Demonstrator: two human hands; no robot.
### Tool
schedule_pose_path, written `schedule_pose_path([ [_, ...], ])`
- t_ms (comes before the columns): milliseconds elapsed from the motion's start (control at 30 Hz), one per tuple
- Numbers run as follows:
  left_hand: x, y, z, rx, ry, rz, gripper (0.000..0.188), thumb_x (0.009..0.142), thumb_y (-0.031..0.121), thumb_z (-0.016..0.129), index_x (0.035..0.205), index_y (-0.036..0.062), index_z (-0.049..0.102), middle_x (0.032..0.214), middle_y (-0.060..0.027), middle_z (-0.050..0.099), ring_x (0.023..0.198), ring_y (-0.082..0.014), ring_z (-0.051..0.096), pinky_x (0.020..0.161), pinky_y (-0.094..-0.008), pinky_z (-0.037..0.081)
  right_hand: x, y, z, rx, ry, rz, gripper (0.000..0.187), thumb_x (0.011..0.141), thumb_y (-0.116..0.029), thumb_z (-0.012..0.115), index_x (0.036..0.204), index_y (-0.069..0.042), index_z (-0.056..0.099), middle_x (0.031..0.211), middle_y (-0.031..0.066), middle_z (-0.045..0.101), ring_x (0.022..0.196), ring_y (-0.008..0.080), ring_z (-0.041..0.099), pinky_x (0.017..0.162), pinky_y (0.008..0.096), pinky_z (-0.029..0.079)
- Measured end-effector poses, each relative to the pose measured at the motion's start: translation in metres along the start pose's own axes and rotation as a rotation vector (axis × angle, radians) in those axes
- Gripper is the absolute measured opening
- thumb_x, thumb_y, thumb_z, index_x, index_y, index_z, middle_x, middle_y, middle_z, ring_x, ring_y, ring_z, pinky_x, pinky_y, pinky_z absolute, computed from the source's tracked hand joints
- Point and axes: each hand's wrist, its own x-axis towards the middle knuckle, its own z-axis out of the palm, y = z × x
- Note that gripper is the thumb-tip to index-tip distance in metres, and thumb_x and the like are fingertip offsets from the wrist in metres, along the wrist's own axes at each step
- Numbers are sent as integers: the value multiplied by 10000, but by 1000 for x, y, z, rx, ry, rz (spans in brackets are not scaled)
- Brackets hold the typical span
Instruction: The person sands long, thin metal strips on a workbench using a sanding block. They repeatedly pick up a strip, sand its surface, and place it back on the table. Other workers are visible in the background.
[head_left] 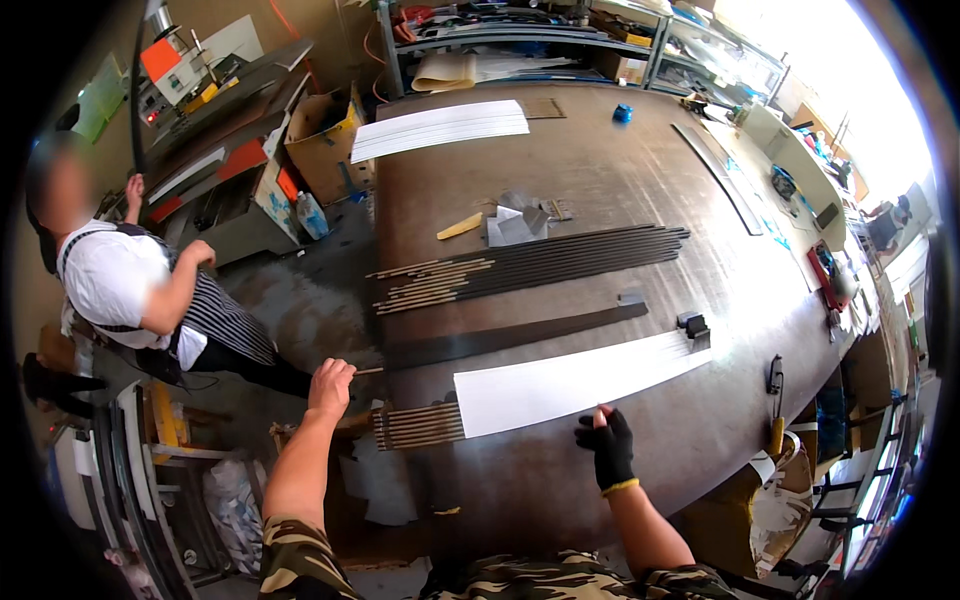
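Off the table's left edge, my bare left hand (332, 388) is closed around the end of a thin tan rod (369, 371). The rod points at the table beside a long dark strip (520, 335); how far it runs is hard to see. A long white sheet (570, 385) lies over a row of thin rods (420, 427), whose tan ends stick out at its left. Just beyond the sheet's near edge hovers my right hand (608, 450) in a black fingerless glove, its fingers loosely bent and apart, with nothing seen in it. A black clip-like block (692, 325) sits on the sheet's far right corner.
Farther back lie black rods with tan ends (560, 260), grey sheet pieces (517, 222), a yellowish blade-shaped piece (460, 227) and white strips (440, 130). A metal straightedge (718, 178) lies right. A person in a striped apron (225, 320) stands left, near a machine (180, 75).
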Motion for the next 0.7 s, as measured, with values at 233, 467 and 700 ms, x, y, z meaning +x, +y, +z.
schedule_pose_path([
  [233, -66, 29, 85, -759, 510, -704, 412, 959, 372, 589, 961, -39, 615, 863, -109, 662, 846, -226, 628, 783, -357, 493, -69, 68, -84, -1113, 223, -735, 388, 898, -232, 628, 1223, -34, 552, 1106, 193, 637, 1017, 365, 628, 848, 426, 522],
  [467, -90, 194, -28, -1321, 183, -1220, 460, 1019, 378, 443, 990, -36, 641, 875, -112, 599, 776, -179, 530, 687, -377, 462, -62, 49, -70, -973, 207, -348, 362, 926, -312, 590, 1192, -69, 552, 1030, 174, 686, 944, 354, 664, 787, 421, 523],
  [700, -108, 142, 6, -1610, 31, -1230, 268, 984, 267, 551, 823, 58, 597, 714, -14, 519, 607, -123, 460, 523, -267, 372, -59, 42, -35, -954, 115, -181, 387, 933, -379, 558, 1169, -73, 576, 1058, 176, 688, 949, 343, 669, 818, 421, 515],
])
